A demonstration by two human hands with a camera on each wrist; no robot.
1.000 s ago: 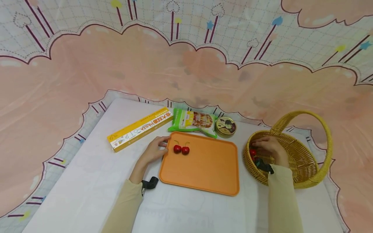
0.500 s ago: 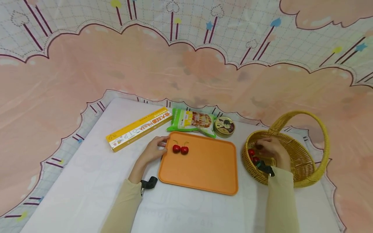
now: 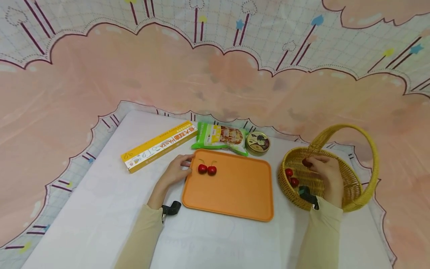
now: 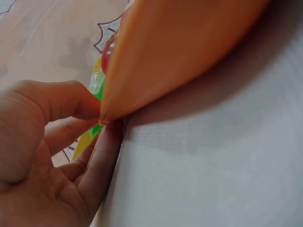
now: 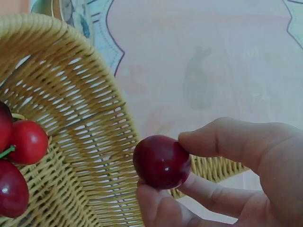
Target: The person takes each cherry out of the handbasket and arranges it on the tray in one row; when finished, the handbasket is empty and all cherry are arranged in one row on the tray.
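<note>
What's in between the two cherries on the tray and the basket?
In the head view, between those cherries and the basket there's just bare orange tray, then a strip of white tabletop.

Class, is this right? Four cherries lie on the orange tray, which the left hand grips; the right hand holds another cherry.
Four is wrong: the head view shows two cherries on the orange tray, which the left hand grips; the right hand holds another cherry.
</note>
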